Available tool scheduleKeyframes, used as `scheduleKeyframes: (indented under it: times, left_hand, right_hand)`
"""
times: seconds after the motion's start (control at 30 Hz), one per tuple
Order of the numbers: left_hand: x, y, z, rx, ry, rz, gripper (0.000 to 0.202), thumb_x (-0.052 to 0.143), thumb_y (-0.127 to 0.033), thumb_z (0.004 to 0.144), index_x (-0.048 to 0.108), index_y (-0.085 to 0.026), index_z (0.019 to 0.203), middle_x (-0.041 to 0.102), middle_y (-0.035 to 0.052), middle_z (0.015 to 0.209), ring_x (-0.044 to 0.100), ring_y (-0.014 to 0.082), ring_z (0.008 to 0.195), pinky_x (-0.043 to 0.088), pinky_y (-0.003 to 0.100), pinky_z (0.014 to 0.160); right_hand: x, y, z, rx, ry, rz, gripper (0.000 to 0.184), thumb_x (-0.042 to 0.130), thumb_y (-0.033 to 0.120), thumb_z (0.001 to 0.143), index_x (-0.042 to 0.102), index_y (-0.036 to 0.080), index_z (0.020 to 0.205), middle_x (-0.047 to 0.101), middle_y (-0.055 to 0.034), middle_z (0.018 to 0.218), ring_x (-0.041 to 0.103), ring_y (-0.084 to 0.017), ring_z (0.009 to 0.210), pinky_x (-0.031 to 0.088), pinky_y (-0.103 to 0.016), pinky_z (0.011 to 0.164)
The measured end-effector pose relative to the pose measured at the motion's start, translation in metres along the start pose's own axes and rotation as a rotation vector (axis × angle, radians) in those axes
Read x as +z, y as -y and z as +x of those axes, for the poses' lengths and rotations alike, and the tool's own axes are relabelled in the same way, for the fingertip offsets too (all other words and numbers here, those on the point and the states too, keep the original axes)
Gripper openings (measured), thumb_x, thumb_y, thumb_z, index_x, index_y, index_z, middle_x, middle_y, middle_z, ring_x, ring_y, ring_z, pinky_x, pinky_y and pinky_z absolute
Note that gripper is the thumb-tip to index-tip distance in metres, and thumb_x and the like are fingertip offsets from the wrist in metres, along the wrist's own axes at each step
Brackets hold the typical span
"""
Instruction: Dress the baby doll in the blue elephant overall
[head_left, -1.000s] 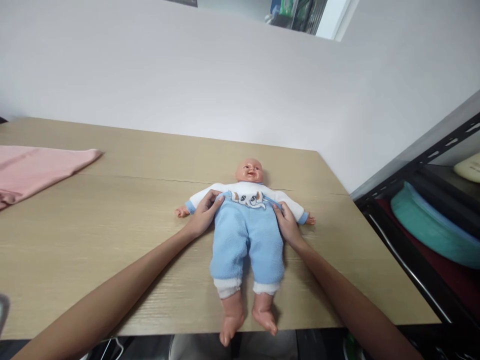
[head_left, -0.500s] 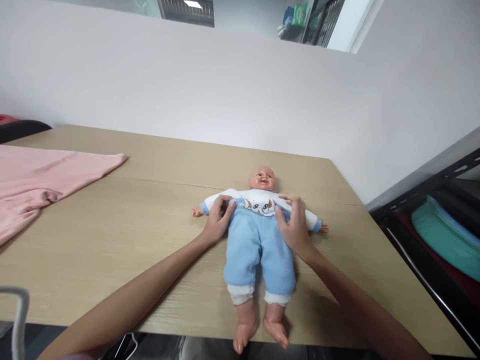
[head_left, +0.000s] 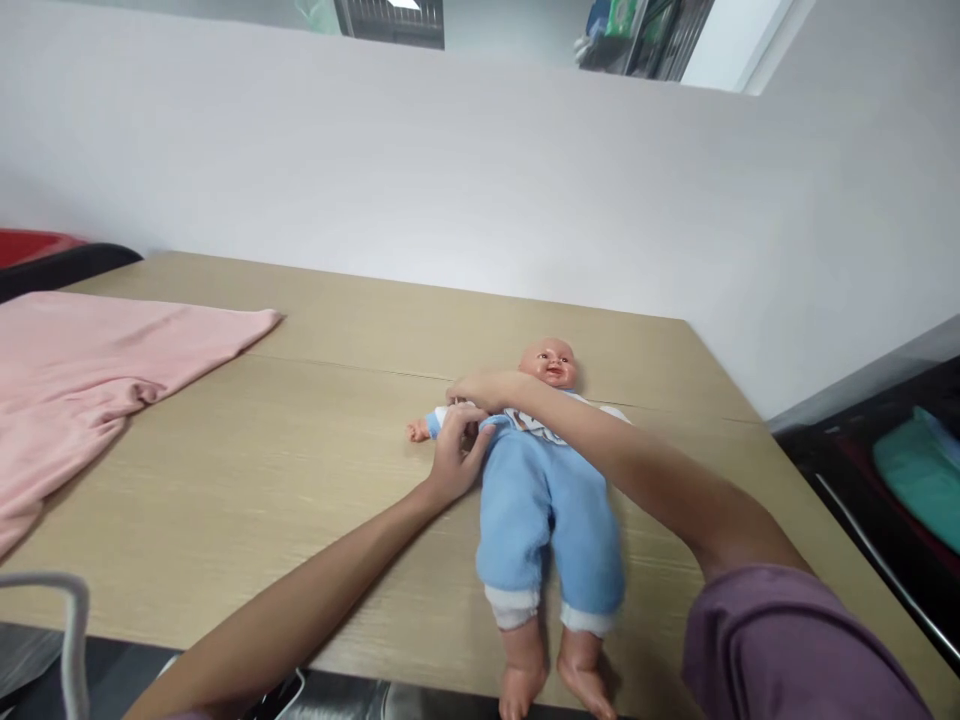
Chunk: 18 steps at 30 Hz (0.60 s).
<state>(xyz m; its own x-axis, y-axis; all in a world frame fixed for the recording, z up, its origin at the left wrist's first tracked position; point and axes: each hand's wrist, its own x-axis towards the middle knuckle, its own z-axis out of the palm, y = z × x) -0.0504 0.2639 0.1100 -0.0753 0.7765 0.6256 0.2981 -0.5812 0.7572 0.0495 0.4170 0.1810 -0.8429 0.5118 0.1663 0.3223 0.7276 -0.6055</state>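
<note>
A baby doll lies face up on the table, its feet at the front edge. It wears light blue pants with white cuffs and a white top with a printed face, partly covered by my right forearm. My left hand pinches the waistband of the pants at the doll's side, on the left in view. Across the doll's chest reaches my right arm, and my right hand is at the top's sleeve beside my left fingers. Its fingertips are mostly hidden, so their grip is unclear.
A pink cloth garment lies spread on the left of the wooden table. Behind the table stands a white wall. A black rack with teal items is at the right. A white curved tube rises at the lower left.
My right hand has left the waistband on the right and crossed over the doll's chest to the left side. My left hand stays at the waistband. The camera view has shifted slightly.
</note>
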Motion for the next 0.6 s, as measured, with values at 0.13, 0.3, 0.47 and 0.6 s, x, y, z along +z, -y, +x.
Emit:
scheduleKeyframes:
  times: [0.13, 0.3, 0.47, 0.6]
  left_hand:
    - [0.0, -0.001, 0.0, 0.002, 0.002, -0.017, 0.026, 0.062, -0.048, 0.111, 0.067, -0.024, 0.1, 0.063, 0.0032, 0.087, 0.054, 0.0221, 0.08, 0.046, 0.039, 0.078]
    - [-0.001, 0.001, -0.005, 0.064, 0.05, -0.036, 0.024, 0.065, -0.047, 0.11, 0.07, -0.025, 0.1, 0.067, 0.0055, 0.091, 0.061, 0.0241, 0.085, 0.051, 0.041, 0.081]
    - [-0.003, 0.015, -0.016, 0.19, -0.052, 0.085, 0.023, 0.065, -0.047, 0.108, 0.072, -0.026, 0.105, 0.063, 0.0126, 0.116, 0.063, 0.0301, 0.114, 0.055, 0.052, 0.102]
    - [-0.003, 0.03, -0.023, 0.237, -0.054, 0.02, 0.032, 0.053, -0.057, 0.11, 0.065, -0.028, 0.103, 0.058, 0.0148, 0.129, 0.06, 0.0338, 0.129, 0.052, 0.061, 0.112]
  right_hand:
    - [0.0, 0.003, -0.011, -0.037, 0.124, -0.051, 0.027, 0.079, 0.005, 0.069, 0.079, 0.024, 0.088, 0.08, 0.0009, 0.088, 0.065, -0.018, 0.076, 0.042, -0.028, 0.068]
    - [-0.018, -0.001, -0.04, -0.008, -0.138, 0.167, 0.036, 0.066, 0.013, 0.076, 0.073, 0.022, 0.111, 0.077, -0.0039, 0.11, 0.069, -0.023, 0.101, 0.052, -0.033, 0.092]
    - [-0.03, -0.01, -0.067, 0.094, -0.131, 0.465, 0.044, 0.058, 0.012, 0.068, 0.072, 0.024, 0.109, 0.076, -0.0024, 0.107, 0.07, -0.023, 0.103, 0.055, -0.037, 0.1]
    - [-0.032, -0.001, -0.085, -0.039, -0.17, 0.308, 0.051, 0.053, 0.006, 0.064, 0.076, 0.025, 0.105, 0.076, -0.0049, 0.117, 0.069, -0.025, 0.115, 0.052, -0.042, 0.112]
